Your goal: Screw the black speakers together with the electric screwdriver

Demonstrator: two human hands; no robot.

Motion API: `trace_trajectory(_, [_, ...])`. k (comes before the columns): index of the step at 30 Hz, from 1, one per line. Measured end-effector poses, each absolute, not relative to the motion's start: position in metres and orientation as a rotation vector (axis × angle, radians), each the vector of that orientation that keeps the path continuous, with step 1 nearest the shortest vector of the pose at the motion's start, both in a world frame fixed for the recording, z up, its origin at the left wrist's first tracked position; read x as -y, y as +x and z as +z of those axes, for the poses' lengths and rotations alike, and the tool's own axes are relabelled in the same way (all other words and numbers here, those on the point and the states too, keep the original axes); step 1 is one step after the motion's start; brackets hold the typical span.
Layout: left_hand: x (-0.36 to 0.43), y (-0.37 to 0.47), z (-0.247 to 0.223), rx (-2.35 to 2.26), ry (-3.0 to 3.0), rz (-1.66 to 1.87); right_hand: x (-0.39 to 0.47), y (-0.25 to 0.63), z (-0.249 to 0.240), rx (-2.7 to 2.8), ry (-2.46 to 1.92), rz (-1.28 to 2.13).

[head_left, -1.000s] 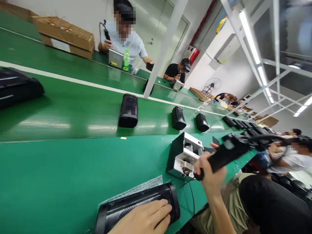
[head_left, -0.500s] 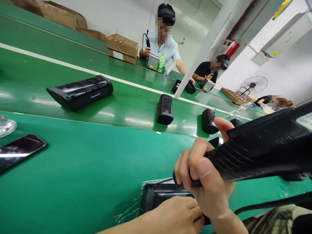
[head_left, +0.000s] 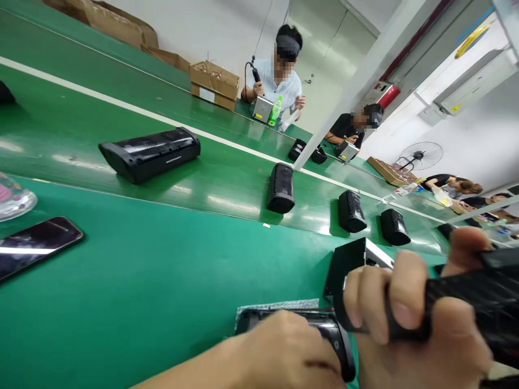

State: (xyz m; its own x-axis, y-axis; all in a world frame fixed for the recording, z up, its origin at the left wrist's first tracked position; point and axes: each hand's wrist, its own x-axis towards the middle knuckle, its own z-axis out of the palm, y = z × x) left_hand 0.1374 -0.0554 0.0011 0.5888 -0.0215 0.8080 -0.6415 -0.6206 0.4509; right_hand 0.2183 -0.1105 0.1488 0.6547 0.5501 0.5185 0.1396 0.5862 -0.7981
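Observation:
A black speaker (head_left: 344, 346) lies on a thin grey sheet (head_left: 284, 304) at the bottom centre. My left hand (head_left: 284, 348) is over the speaker with its fingers bent down onto it, their tips hidden. At the lower right, my right hand (head_left: 409, 308) is wrapped round a black hand-held tool (head_left: 490, 297), blurred by motion. The front end of the tool is beside the right part of the speaker, and a thin dark shaft runs left from it along the speaker's far edge.
A black box (head_left: 346, 262) stands behind my right hand. Several black speakers (head_left: 281, 189) stand on the dark green belt (head_left: 227, 200). A phone (head_left: 40, 246) and clear plastic (head_left: 18, 200) lie at left. Across the belt, people (head_left: 275, 73) sit near a cardboard box (head_left: 214, 84).
My right hand and the tool have moved right and down, uncovering the black box. My left hand has shifted slightly over the speaker. The person opposite has drawn one arm back from the black parts.

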Motion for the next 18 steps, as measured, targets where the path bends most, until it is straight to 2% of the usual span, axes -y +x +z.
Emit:
trace_trajectory(4, [-0.022, 0.108, 0.045, 0.232, 1.857, 1.121, 0.139, 0.239, 0.163, 0.708, -0.876, 0.106])
trace_trajectory(7, [-0.047, 0.108, 0.051, -0.026, 1.862, 0.743, 0.156, 0.249, 0.166, 0.544, -0.786, -0.021])
trace_trajectory(11, [-0.035, 0.122, 0.034, -0.108, 1.758, 0.309, 0.167, 0.256, 0.162, 0.549, -0.771, -0.065])
trace_trajectory(18, [-0.015, 0.128, 0.023, 0.020, 1.666, 0.380, 0.173, 0.256, 0.158, 0.596, -0.749, -0.050])
